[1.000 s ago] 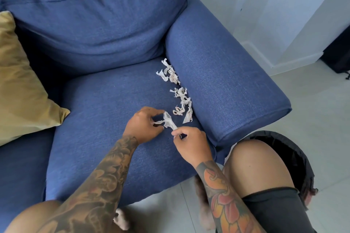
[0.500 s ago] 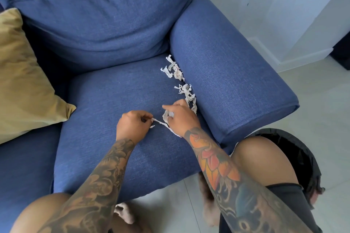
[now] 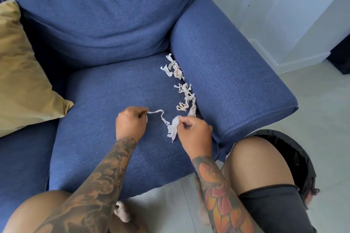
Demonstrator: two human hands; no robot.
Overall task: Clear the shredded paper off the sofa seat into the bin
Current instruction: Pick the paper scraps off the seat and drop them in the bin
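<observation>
A long white paper strip point(image 3: 166, 122) stretches between my two hands just above the blue sofa seat point(image 3: 106, 104). My left hand point(image 3: 130, 124) pinches its thin left end. My right hand point(image 3: 195, 131) grips the bunched right end, which hangs down a little. More shredded paper point(image 3: 186, 98) lies in a line along the crease beside the right armrest point(image 3: 227, 81), with a second clump point(image 3: 173, 67) further back. The black bin point(image 3: 301, 159) stands on the floor to the right, mostly hidden behind my knee.
A mustard cushion point(image 3: 24, 73) leans on the seat at the left. The blue back cushion point(image 3: 98, 15) rises behind the seat. Pale tiled floor point(image 3: 322, 104) lies to the right, with a white wall and skirting behind it. My right knee point(image 3: 257, 162) is beside the armrest front.
My right hand drew back from the paper pile toward the seat's front, pulling a strip out. The strip is now stretched longer between both hands.
</observation>
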